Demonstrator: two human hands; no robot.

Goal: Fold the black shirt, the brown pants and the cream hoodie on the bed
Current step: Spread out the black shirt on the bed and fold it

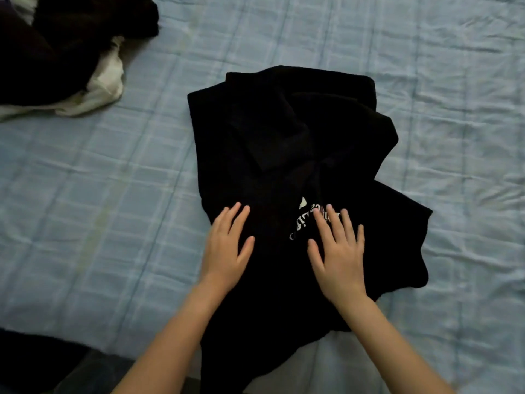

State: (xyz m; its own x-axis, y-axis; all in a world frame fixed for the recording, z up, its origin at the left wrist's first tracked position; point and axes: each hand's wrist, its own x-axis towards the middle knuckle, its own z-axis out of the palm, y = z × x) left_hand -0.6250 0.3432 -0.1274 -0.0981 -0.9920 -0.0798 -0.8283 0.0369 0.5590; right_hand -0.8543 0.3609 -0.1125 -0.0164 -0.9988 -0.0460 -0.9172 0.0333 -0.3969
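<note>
The black shirt lies spread and partly folded in the middle of the bed, its near end hanging over the bed's front edge. White print shows on it between my hands. My left hand lies flat on the shirt's left side, fingers straight. Flat on the print to the right is my right hand, fingers spread. At the top left, a dark heap of clothes rests on a cream garment; which dark piece is the brown pants I cannot tell.
The bed is covered with a light blue checked sheet, wrinkled on the right side. Its front edge runs along the bottom left, with dark floor below it.
</note>
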